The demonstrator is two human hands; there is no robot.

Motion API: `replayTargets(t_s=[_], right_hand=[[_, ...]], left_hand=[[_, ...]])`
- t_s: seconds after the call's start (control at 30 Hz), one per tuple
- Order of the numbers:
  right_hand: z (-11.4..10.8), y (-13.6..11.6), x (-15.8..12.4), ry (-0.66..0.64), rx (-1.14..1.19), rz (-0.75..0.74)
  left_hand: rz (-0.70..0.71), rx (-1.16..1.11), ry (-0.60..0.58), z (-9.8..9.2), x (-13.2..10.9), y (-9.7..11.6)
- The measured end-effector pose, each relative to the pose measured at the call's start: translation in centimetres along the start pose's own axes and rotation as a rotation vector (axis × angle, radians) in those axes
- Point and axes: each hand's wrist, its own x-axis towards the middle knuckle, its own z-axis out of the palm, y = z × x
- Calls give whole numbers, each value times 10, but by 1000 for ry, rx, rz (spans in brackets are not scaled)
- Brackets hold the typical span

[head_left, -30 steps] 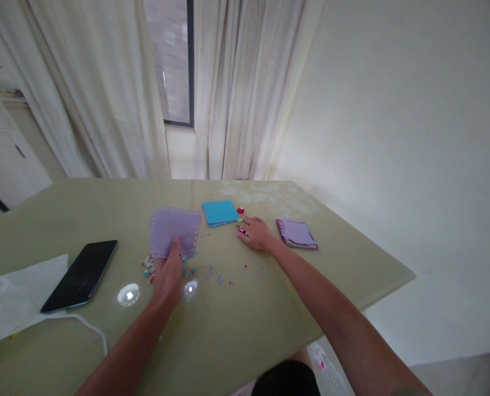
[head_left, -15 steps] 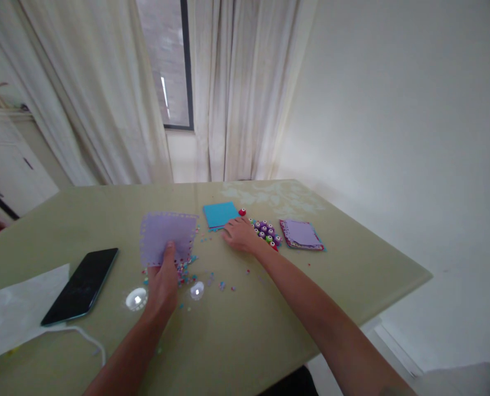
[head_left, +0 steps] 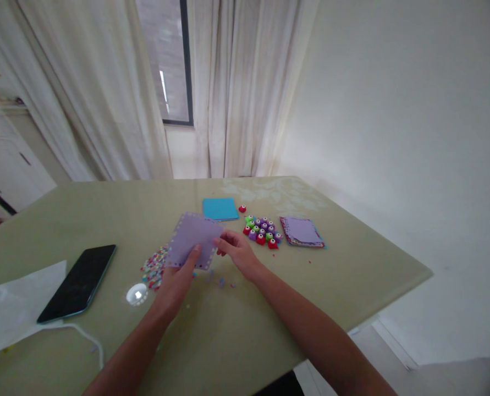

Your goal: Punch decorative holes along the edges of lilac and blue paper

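Leaning in toward each other from the bottom of the frame, the person's left forearm and right forearm bring both hands close together around the middle. The left hand has the purple card, thumb pressed flat on its face, the other fingers mostly hidden from me. That card's tilted, up just left of centre, hiding part of the confetti bits. The right hand has its wrist bent and fingers curled in, thumb and index narrow, right at the card's right edge. Honestly can't tell if they're pinching it or just touching. Further up the bench there's a blue card stack, then a bunch of googly-eyed toys right of centre, and a purple-topped stack just beyond those. Black phone at lower left, well apart from the right hand.
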Motion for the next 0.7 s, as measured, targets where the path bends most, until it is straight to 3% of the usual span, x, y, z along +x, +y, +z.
replayTargets(t_s=[0.17,0.3,0.53,0.7], right_hand=[[-8,-3,-1,83,44,25],[-11,-8,0,17,62,55],[-13,-17,-5,26,97,54],[-21,-15,0,12,39,68]], left_hand=[[44,-2,-75,-3,6,-4],[21,-56,-42,-8,15,-9],[-37,-312,8,-7,18,-12],[-25,-172,-102,-5,13,-10]])
